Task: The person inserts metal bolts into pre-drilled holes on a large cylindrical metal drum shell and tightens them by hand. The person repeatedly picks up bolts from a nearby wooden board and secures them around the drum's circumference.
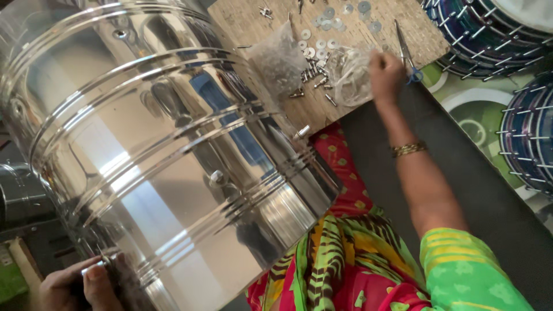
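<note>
Drum: large polished steel drum point(155, 144) lies tilted across the person's lap, filling the frame's left half; it is the landmark for all that follows.
Fittings on drum: one small bolt or stud point(217, 178) already sits in the drum's side wall, a second point(303, 132) near its upper rim; whether other holes wait unfilled I cannot tell.
Left hand: left hand point(78, 285) at the drum's lower edge, fingers curled together against the rim, steadying it.
Right hand: right hand point(385, 74) stretched well away from the drum, up and right of it, fingertips bunched and dipping into a clear plastic bag point(350, 75); whether they have pinched a piece I cannot tell.
Hardware: wooden board point(247, 23) just beyond the drum's upper rim carries scattered washers point(322, 43), loose bolts point(314, 75) and a second bag of parts point(279, 57).
Tool: scissors point(406, 55) lie on the board's far side from the drum, just beside the right hand.
Progress: seemingly midway, with some fasteners mounted and many parts unused on the board.
</note>
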